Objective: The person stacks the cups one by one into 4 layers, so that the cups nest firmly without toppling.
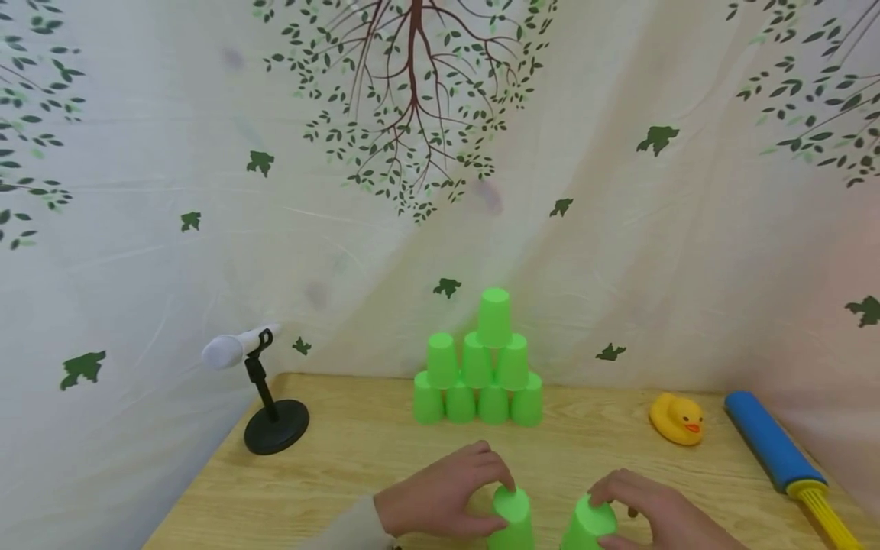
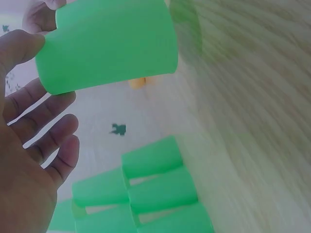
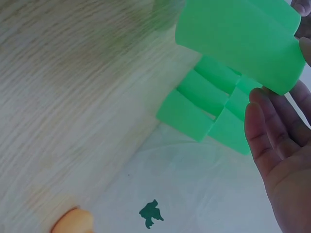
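Observation:
Near the front of the table, my left hand [image 1: 454, 493] pinches an upside-down green cup [image 1: 512, 519] around its closed end, thumb on one side. A second upside-down green cup [image 1: 590, 525] is held the same way by my right hand [image 1: 660, 508], a short gap to the right. Both wrist views show the held cups close up, the left one [image 2: 107, 46] and the right one [image 3: 238, 43]. Behind the hands stands a pyramid of green cups [image 1: 477, 363], all mouth down: several at the bottom, 3 in the middle and one on top. The held cups' rims are cut off in the head view.
A white microphone [image 1: 230, 350] on a round black stand [image 1: 276, 428] is at the table's left edge. To the right are a yellow rubber duck [image 1: 677, 418] and a blue tube with a yellow handle [image 1: 777, 443]. A leaf-printed cloth [image 1: 344, 290] hangs behind the wooden table [image 1: 357, 451].

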